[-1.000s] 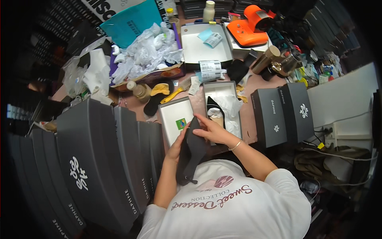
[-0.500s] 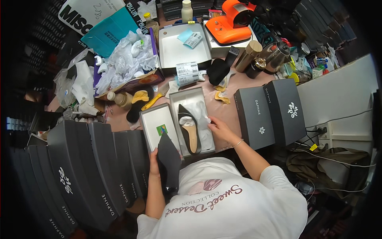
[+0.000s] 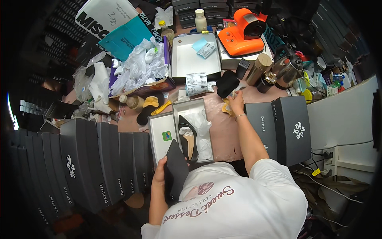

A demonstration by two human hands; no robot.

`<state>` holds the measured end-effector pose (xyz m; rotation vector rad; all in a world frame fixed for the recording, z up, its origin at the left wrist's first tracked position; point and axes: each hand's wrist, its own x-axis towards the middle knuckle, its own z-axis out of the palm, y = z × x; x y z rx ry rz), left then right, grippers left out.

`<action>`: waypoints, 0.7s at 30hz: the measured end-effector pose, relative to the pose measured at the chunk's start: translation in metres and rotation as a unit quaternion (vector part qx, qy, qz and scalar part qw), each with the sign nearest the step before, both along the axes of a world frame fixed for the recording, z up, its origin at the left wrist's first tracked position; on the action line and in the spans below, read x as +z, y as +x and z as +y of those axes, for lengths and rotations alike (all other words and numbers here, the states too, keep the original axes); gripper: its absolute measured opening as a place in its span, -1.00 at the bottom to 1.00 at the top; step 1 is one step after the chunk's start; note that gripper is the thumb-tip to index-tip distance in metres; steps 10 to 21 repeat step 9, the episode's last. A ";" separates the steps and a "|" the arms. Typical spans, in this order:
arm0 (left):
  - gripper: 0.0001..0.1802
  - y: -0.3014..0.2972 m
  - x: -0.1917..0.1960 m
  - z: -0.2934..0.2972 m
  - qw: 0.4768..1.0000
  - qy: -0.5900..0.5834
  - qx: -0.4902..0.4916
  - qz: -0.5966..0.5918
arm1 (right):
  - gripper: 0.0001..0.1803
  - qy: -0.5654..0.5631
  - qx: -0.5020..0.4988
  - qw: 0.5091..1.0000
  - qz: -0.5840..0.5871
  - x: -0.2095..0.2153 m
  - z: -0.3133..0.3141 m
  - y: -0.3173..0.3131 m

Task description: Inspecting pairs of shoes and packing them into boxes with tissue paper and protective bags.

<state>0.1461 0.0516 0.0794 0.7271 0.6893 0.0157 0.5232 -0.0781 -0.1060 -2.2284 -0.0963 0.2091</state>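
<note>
Within the last second the right hand (image 3: 235,99) had left the open shoe box (image 3: 193,131) at the counter's near edge and closed on yellow padding (image 3: 227,108) farther back, while the left hand (image 3: 160,175) kept gripping the black shoe (image 3: 176,171), its mate lying boxed.

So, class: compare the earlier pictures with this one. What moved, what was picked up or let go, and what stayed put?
The right hand left the open shoebox and reached forward to the yellow piece on the table. The left hand keeps holding the black shoe, now lower, near the body. The other shoe stays in the box.
</note>
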 end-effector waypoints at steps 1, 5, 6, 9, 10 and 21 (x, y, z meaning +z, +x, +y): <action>-0.23 0.000 0.003 -0.001 1.000 0.012 -0.008 0.003 | -0.54 0.028 -0.010 0.998 0.051 -0.006 0.001 0.001; -0.23 -0.008 0.001 -0.008 1.000 0.005 0.007 0.008 | -0.50 0.091 -0.023 0.993 0.075 -0.023 -0.004 -0.004; -0.23 -0.010 0.000 -0.008 1.000 0.003 0.014 0.007 | -0.50 0.101 -0.014 0.992 0.071 -0.035 -0.009 -0.004; -0.23 -0.018 0.000 -0.009 1.000 0.002 0.029 -0.007 | -0.47 0.109 0.005 0.992 0.059 -0.060 -0.021 -0.006; -0.23 -0.018 0.000 -0.009 1.000 0.002 0.029 -0.007 | -0.47 0.109 0.005 0.992 0.059 -0.060 -0.021 -0.006; -0.23 -0.018 0.000 -0.009 1.000 0.002 0.029 -0.007 | -0.47 0.109 0.005 0.992 0.059 -0.060 -0.021 -0.006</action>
